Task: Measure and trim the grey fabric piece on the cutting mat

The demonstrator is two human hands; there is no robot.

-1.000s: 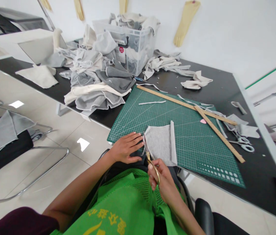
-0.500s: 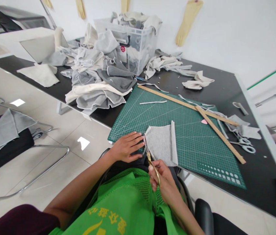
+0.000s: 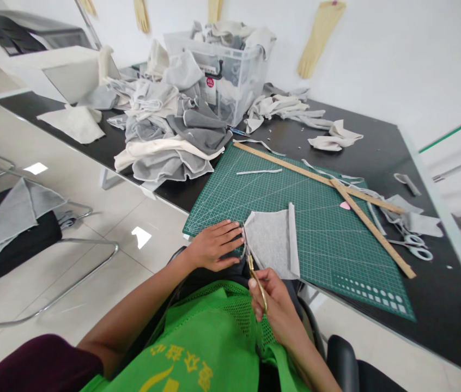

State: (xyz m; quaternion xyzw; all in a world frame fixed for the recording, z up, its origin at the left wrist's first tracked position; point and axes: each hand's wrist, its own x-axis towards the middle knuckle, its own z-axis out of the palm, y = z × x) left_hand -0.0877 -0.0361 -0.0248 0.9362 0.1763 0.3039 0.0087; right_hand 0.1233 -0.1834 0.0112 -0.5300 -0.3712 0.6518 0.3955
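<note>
A grey fabric piece [image 3: 273, 242] lies at the near edge of the green cutting mat [image 3: 296, 201]. My right hand [image 3: 273, 302] is closed round gold-handled scissors [image 3: 253, 267], whose blades sit at the fabric's left edge. My left hand [image 3: 214, 245] rests flat beside that edge, fingers stretched out and touching the cloth and the mat's corner.
Two wooden rulers [image 3: 320, 177] cross the mat's far side. A second pair of scissors [image 3: 416, 247] lies at the right among fabric scraps. A heap of grey and cream cloth [image 3: 169, 136] and a clear plastic bin [image 3: 222, 71] stand at the back. A chair [image 3: 22, 234] is on the left.
The view has shifted slightly; my hands, the scissors and the fabric keep nearly the same pose at the fabric's left edge.
</note>
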